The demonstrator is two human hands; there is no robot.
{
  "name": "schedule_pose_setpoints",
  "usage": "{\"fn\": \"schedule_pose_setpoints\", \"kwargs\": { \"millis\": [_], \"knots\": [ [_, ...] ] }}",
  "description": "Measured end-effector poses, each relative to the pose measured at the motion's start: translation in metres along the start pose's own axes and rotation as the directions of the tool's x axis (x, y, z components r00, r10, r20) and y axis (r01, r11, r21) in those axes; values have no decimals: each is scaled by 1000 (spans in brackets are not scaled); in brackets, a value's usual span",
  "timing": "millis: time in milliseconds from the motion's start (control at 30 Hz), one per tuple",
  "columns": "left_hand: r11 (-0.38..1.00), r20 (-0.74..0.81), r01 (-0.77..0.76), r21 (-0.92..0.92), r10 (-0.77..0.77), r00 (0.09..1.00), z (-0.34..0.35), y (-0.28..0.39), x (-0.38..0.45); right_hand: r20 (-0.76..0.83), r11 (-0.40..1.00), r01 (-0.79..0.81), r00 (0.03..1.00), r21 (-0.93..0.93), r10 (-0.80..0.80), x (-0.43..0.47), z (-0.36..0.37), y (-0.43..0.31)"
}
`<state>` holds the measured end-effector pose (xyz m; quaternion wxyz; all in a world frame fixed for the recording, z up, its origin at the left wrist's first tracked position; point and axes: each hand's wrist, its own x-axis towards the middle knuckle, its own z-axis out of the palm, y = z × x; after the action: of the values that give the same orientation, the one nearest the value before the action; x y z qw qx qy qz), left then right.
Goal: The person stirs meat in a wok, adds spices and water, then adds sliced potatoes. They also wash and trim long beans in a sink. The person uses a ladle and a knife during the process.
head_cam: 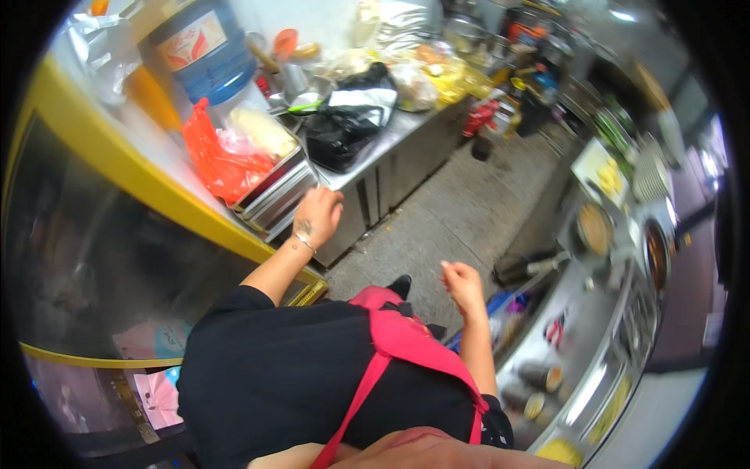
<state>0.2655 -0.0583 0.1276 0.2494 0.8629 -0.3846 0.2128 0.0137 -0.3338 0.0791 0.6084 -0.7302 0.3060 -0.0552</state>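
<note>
My left hand (319, 216), with a bracelet at its wrist, is beside a stack of stainless steel trays (281, 196). Its fingers curl away from me, and I cannot tell whether they touch the metal. On top of the stack sit a red plastic bag (220, 158) and a clear bag with pale yellow contents (261, 130). My right hand (464, 287) hangs over the floor, loosely curled, and nothing shows in it. Close by on the steel counter lies a black plastic bag (343, 138).
A yellow-framed glass cabinet (117, 246) stands at the left. Behind the trays is a blue water bottle (205, 53). Tiled floor (430, 225) runs between the counters. The right worktop (577, 328) carries red-handled scissors (555, 331), a round pan (595, 227) and a cutting board (586, 164).
</note>
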Motion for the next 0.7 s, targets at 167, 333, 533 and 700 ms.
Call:
{"fn": "schedule_pose_setpoints", "kwargs": {
  "millis": [167, 333, 533, 700],
  "knots": [
    [818, -70, 351, 455, -360, 930, -32, -57, 86, 35, 993, -120, 992, 12, 120, 140, -40, -28],
    [763, 18, 586, 274, -613, 790, -48, -78, 77, 352, 950, 5, 929, -312, 110, 251, -18, -111],
    [674, -230, 612, 414, -573, 787, -34, -65, 67, 923, 975, 215, 360, 55, -132, 312, 150, -219],
    [729, -294, 645, 229, -580, 759, -44, -70, 83, 984, 987, -32, 79, -158, 160, 300, 282, -287]
  ]
}}
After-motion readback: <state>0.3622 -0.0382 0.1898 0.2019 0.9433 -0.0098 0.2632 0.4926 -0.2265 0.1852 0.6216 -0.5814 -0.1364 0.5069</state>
